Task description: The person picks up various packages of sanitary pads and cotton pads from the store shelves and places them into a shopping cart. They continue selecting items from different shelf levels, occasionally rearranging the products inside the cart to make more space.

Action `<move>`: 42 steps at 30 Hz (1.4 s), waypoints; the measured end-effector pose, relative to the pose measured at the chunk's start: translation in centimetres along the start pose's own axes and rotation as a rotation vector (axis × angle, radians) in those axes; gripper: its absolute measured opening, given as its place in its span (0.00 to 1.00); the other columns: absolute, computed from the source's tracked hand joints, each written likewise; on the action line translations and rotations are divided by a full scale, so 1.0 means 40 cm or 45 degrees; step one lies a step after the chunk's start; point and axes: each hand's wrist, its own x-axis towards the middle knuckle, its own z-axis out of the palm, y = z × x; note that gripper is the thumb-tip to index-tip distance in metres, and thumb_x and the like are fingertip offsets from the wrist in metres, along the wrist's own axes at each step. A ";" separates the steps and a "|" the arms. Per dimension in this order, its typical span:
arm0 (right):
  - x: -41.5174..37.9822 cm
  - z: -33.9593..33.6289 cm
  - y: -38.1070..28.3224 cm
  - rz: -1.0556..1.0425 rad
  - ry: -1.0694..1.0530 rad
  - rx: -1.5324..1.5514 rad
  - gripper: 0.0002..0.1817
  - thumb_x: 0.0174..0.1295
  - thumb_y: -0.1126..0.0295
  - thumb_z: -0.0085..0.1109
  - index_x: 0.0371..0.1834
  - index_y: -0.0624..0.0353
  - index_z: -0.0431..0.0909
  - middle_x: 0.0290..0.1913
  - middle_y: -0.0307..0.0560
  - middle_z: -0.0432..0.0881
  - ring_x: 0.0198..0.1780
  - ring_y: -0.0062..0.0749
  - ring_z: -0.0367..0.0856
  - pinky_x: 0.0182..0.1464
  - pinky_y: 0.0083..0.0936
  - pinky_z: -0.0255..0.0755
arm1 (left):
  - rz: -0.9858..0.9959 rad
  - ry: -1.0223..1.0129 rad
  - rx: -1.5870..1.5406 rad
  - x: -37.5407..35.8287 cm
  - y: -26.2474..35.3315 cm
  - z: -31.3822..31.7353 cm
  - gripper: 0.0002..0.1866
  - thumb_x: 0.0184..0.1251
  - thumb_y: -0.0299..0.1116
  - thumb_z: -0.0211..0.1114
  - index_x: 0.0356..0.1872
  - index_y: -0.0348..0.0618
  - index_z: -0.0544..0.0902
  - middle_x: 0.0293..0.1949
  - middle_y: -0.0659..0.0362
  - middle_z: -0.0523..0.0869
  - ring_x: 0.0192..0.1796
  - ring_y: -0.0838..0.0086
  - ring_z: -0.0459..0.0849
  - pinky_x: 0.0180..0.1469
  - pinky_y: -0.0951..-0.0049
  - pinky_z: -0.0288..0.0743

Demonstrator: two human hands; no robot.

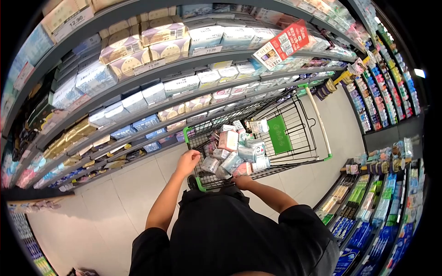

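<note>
In front of my body stands a black wire shopping cart point(294, 120) with green corners. Inside it lies a heap of small wrapped packs: a pink pack point(228, 140), silvery-blue packs point(231, 162) and several white ones. My left hand point(188, 162) hovers beside the cart's left end, fingers curled together, and no item shows in it. At the cart's near side is my right hand point(242, 182), close to a salmon-pink pack point(242, 169). Its fingers look bent at the rim, but what they grip is hidden.
A long shelf unit point(202, 60) of boxed and wrapped packs runs along the left and far side, with a red price sign point(282, 44) sticking out. Stocked racks point(368, 202) stand to the right. Pale floor tiles point(110, 207) lie behind the cart.
</note>
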 end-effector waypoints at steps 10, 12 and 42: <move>0.016 -0.204 -0.062 -0.209 0.077 0.098 0.30 0.58 0.55 0.65 0.65 0.47 0.74 0.59 0.58 0.78 0.58 0.54 0.78 0.60 0.44 0.72 | -0.054 -0.015 -0.021 -0.027 0.020 -0.078 0.13 0.67 0.35 0.65 0.47 0.38 0.83 0.41 0.52 0.88 0.42 0.67 0.88 0.47 0.70 0.81; 0.031 -0.308 -0.063 -0.333 0.440 0.327 0.26 0.62 0.54 0.61 0.62 0.52 0.76 0.51 0.56 0.81 0.54 0.53 0.80 0.57 0.44 0.74 | -0.047 0.003 -0.056 -0.029 0.026 -0.093 0.13 0.68 0.35 0.65 0.47 0.37 0.83 0.42 0.52 0.88 0.43 0.67 0.88 0.47 0.70 0.80; -0.074 -1.588 -0.632 -0.236 0.982 -0.601 0.51 0.52 0.45 0.67 0.71 0.71 0.59 0.53 0.70 0.80 0.56 0.44 0.81 0.61 0.34 0.74 | 0.553 0.676 0.491 0.073 0.483 -0.553 0.14 0.62 0.31 0.68 0.49 0.40 0.81 0.49 0.50 0.83 0.56 0.55 0.80 0.60 0.62 0.72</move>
